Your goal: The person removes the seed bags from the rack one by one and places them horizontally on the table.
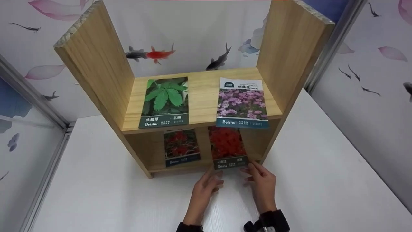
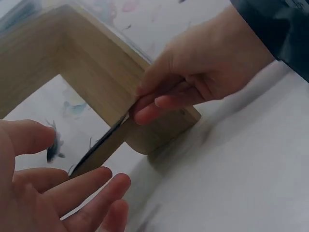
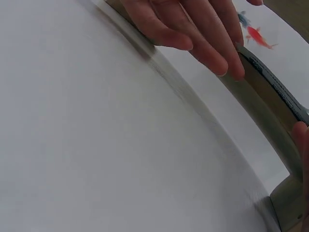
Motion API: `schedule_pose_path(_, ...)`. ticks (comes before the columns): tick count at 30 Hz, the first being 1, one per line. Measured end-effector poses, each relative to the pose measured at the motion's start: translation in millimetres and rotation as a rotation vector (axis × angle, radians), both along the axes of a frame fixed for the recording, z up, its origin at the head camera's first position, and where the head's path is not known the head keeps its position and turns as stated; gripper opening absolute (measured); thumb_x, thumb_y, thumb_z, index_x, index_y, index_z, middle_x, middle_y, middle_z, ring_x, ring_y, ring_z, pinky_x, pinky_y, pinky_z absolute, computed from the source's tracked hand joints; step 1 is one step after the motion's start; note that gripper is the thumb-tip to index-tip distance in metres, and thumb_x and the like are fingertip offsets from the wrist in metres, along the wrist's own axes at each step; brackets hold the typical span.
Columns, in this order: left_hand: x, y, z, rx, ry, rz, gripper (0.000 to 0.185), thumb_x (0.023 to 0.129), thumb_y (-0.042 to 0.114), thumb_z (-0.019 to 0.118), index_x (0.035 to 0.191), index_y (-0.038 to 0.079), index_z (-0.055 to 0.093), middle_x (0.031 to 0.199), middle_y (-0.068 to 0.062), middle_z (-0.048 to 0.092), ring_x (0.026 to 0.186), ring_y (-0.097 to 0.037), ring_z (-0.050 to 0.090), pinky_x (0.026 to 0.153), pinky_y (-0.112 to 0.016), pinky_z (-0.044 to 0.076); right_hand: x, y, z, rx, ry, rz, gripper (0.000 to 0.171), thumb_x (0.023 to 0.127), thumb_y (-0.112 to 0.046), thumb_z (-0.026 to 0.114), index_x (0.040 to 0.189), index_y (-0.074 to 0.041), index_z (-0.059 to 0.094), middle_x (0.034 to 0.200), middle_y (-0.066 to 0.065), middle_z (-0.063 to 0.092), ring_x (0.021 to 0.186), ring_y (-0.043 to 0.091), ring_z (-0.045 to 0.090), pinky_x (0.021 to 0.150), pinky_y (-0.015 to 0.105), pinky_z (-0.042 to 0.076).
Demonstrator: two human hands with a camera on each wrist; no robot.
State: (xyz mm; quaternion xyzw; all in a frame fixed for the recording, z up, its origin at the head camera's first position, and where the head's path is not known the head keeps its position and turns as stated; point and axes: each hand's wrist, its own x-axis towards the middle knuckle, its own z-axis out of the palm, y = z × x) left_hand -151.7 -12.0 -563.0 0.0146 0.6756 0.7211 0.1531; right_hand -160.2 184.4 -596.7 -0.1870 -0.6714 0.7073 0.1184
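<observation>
- Three seed packets already lie flat: green one (image 1: 164, 102) and purple one (image 1: 242, 102) on top shelf (image 1: 202, 93), red one (image 1: 181, 147) lower left.
- Fourth red packet (image 1: 228, 148) sits at lower right opening, sticking out over the edge.
- Right hand (image 1: 262, 182) pinches its front corner; left hand (image 1: 206, 187) loose-fingered, just beside it, holding nothing.
- Left to do, I judge: push it fully in, let go.

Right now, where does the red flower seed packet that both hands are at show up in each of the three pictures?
Head: the red flower packet stands at the lower shelf's front, right of centre, above both hands.
Left wrist: seen edge-on as a dark strip in the middle, pinched by the right hand.
Right wrist: only its dark edge, upper right.
Shared landmark: the wooden shelf.
</observation>
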Motion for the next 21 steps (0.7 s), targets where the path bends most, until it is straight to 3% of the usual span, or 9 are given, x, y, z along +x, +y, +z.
schedule_pose_path(5,-2.8,-5,3.0,0.191,-0.067,0.050,0.043,0.093,0.030,0.047,0.130,0.009,0.047,0.117,-0.012,0.057,0.101,-0.025,0.057,0.086,-0.043,0.042,2.6,-1,1.3,-0.003,0.023,0.000,0.042,0.079,-0.047,0.062,0.110,-0.019,0.064,0.086,0.010,0.068,0.081,0.023,0.064,0.064,0.037,0.051)
schedule_pose_path(10,-0.5,-7,4.8,0.283,-0.076,0.096,0.039,0.092,0.025,0.048,0.126,0.004,0.050,0.116,-0.013,0.058,0.103,-0.028,0.056,0.089,-0.043,0.040,3.1,-1,3.2,0.000,0.053,0.007,0.041,0.080,-0.047,0.059,0.103,-0.014,0.067,0.082,0.012,0.067,0.078,0.029,0.063,0.065,0.040,0.051)
schedule_pose_path(14,2.3,-9,4.5,0.296,-0.072,0.125,0.042,0.091,0.026,0.051,0.126,0.004,0.049,0.112,-0.013,0.060,0.102,-0.027,0.057,0.089,-0.043,0.040,2.8,0,2.5,0.004,0.073,0.015,0.041,0.082,-0.046,0.058,0.097,-0.009,0.068,0.081,0.014,0.067,0.077,0.032,0.062,0.064,0.042,0.050)
schedule_pose_path(21,2.7,-15,4.9,0.226,-0.085,0.136,0.041,0.090,0.035,0.050,0.118,0.006,0.057,0.107,-0.011,0.063,0.099,-0.023,0.059,0.087,-0.041,0.042,1.8,0,1.9,0.004,0.096,0.015,0.040,0.082,-0.043,0.060,0.091,-0.005,0.067,0.082,0.014,0.066,0.075,0.031,0.063,0.062,0.041,0.051)
